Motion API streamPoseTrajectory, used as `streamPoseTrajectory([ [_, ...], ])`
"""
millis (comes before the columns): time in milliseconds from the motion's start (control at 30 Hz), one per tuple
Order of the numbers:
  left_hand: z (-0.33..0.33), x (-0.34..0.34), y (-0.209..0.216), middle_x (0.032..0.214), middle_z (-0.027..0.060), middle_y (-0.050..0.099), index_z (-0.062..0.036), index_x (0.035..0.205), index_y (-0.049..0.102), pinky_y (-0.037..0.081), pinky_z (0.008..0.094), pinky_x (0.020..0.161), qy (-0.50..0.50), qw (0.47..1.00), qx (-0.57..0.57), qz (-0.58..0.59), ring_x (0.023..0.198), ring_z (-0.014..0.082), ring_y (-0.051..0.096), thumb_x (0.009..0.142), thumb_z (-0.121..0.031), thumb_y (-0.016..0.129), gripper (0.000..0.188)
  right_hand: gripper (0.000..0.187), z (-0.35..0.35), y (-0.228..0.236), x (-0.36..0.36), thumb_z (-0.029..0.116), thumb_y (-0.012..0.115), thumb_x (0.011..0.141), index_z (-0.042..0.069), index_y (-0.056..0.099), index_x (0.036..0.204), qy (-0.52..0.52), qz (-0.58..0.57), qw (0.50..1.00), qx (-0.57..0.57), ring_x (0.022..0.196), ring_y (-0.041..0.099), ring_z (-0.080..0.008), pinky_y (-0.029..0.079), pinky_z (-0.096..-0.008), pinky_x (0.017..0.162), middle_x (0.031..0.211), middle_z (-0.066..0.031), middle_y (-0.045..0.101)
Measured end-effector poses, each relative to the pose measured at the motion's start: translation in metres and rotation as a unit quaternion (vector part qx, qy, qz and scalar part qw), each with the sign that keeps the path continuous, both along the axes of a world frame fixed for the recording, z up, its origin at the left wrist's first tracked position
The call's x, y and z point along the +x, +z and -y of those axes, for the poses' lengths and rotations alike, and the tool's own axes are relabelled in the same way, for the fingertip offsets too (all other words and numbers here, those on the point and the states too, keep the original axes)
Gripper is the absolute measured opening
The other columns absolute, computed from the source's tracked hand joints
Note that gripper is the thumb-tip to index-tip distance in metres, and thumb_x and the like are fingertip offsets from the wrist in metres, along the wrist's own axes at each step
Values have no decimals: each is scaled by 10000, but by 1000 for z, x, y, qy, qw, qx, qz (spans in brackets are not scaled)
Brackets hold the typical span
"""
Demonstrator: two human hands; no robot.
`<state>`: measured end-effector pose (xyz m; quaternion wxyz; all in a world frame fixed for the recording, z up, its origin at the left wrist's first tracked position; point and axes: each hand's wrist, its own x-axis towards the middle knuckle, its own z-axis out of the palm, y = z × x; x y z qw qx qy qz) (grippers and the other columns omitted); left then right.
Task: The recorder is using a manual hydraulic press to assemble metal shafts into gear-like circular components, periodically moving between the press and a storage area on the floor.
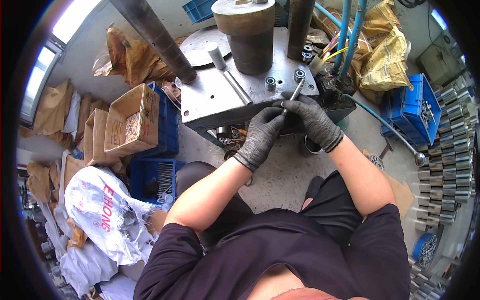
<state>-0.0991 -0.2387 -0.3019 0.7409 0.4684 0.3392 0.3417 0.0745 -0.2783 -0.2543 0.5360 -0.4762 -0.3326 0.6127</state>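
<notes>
Both of my hands wear dark grey knit gloves and meet at the front edge of a steel press table. My right hand is closed around a slim metal shaft, which tilts up and to the right. My left hand pinches its lower end; the fingertips partly hide that end. Just beyond the shaft sits a bearing, with another bearing to its left. A bare metal rod lies across the plate, near an upright pale cylinder.
A thick press ram stands between two steel columns. Cardboard boxes and a blue crate of rods are at left, above a white sack. Stacked metal cylinders and a blue bin line the right.
</notes>
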Motion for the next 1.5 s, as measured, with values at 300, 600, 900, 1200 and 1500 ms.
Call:
streamPoseTrajectory([
  [300,7,4,6,1143,83,704,-3,1261,670,545,328,953,-103,979,141,-106,1056,161,659,945,-158,769,366,406,10,-42,36,423,638,1038,57,718,1196,7,94,992,-81,841,705,-152,580,-310,793,965,-51,749],
  [600,29,2,31,1081,159,672,-61,1183,714,542,459,899,-230,746,572,-250,1030,377,660,922,-130,728,270,450,143,-55,210,503,616,1015,65,696,949,-66,328,927,-168,659,702,-172,566,-322,598,811,-85,733],
  [900,34,-6,25,1156,193,668,-83,1261,676,512,506,969,-375,681,551,-303,1103,405,639,907,-225,733,386,386,409,-209,243,437,612,996,54,658,1009,-538,116,795,-253,577,708,-206,562,-311,481,796,-124,735],
  [1200,43,-8,10,1212,203,671,-49,1309,662,539,441,982,-415,720,451,-326,1142,371,669,928,-184,736,411,376,568,-309,162,461,571,1017,86,588,1015,-782,-83,581,-208,480,665,-274,515,-357,380,738,-131,705],
  [1500,40,-9,-14,1229,179,675,-14,1308,656,548,402,976,-427,724,407,-359,1131,315,691,962,-155,707,377,360,589,-354,122,406,576,1013,48,582,1040,-873,-167,393,-237,538,691,-284,580,-379,462,803,-153,710],
])
